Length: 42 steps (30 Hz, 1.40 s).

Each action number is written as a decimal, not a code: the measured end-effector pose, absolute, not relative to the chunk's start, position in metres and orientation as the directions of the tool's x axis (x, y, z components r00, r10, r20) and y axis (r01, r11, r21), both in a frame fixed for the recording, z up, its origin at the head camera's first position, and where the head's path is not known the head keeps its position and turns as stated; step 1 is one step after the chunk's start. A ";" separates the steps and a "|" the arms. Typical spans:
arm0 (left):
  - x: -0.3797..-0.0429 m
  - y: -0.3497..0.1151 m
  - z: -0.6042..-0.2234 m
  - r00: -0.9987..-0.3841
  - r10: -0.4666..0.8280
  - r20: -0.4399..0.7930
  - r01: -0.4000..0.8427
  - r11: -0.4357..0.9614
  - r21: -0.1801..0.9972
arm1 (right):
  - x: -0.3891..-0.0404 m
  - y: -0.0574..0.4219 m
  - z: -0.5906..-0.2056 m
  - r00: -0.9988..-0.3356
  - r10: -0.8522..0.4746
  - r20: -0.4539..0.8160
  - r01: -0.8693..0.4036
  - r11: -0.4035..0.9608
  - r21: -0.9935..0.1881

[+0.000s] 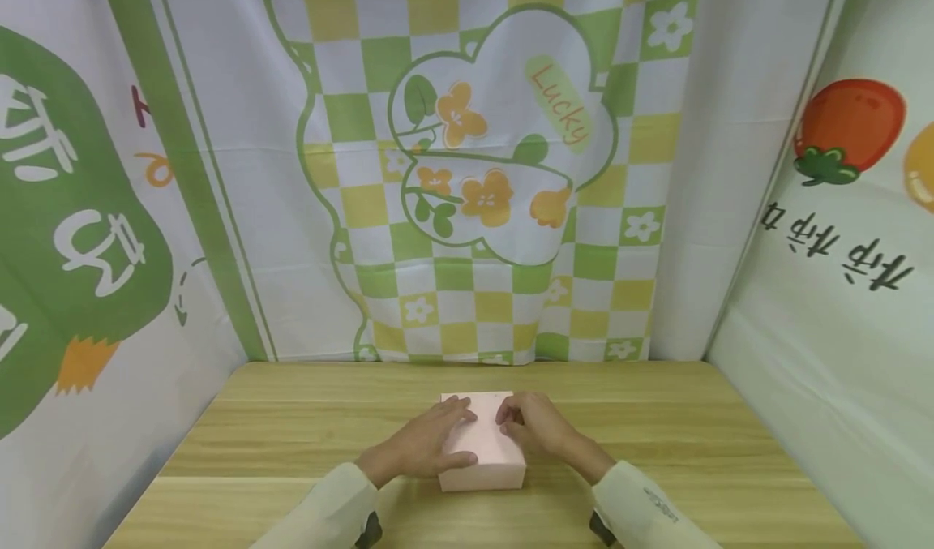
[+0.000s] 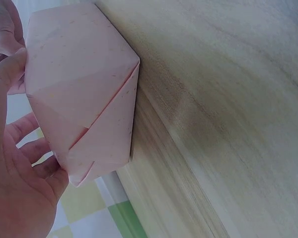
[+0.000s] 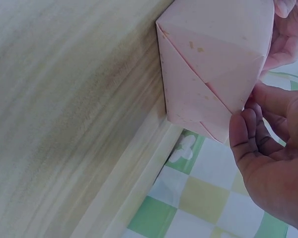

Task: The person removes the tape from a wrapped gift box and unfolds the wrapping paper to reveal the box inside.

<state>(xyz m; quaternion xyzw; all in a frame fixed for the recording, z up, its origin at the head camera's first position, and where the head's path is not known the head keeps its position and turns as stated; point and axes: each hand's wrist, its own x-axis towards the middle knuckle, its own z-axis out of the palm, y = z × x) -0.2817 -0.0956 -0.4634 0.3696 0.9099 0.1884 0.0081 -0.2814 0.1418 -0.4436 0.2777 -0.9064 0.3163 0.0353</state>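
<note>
A pale pink paper-wrapped box [image 1: 487,443], with diagonal folds on its sides, rests on the wooden table in front of me. My left hand [image 1: 430,439] lies over its left side. The left fingers are spread on the top, with the thumb toward the near edge. At the box's right top edge, my right hand [image 1: 540,426] has bent fingers close to the thumb. In the right wrist view the right fingertips [image 3: 237,121] touch that edge of the box [image 3: 208,74]. Whether paper lies between fingers and thumb is hidden.
The wooden tabletop [image 1: 292,443] surrounds the box. Behind it hangs a green and yellow checked curtain [image 1: 467,298]. Printed white cloths stand on the left [image 1: 197,306] and right [image 1: 824,354].
</note>
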 end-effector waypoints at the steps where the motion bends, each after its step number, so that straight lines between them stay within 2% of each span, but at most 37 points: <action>1: -0.281 -0.096 -0.463 -0.725 0.677 0.127 0.671 0.654 0.348 | -0.281 0.142 -0.443 -0.843 -0.483 0.235 -0.525 0.647 -0.553; 11: -0.281 -0.095 -0.463 -0.730 0.672 0.125 0.667 0.661 0.344 | -0.283 0.146 -0.446 -0.823 -0.497 0.275 -0.558 0.622 -0.549; 19: -0.278 -0.095 -0.464 -0.730 0.672 0.124 0.665 0.655 0.359 | -0.280 0.146 -0.447 -0.838 -0.494 0.233 -0.531 0.636 -0.560; 27: -0.279 -0.095 -0.464 -0.719 0.679 0.149 0.681 0.643 0.350 | -0.284 0.147 -0.447 -0.800 -0.544 0.252 -0.586 0.622 -0.519; 33: -0.280 -0.095 -0.464 -0.725 0.676 0.132 0.671 0.651 0.355 | -0.285 0.150 -0.451 -0.787 -0.562 0.255 -0.599 0.597 -0.534; 42: -0.281 -0.095 -0.465 -0.720 0.681 0.136 0.678 0.648 0.346 | -0.287 0.153 -0.453 -0.815 -0.527 0.242 -0.556 0.592 -0.583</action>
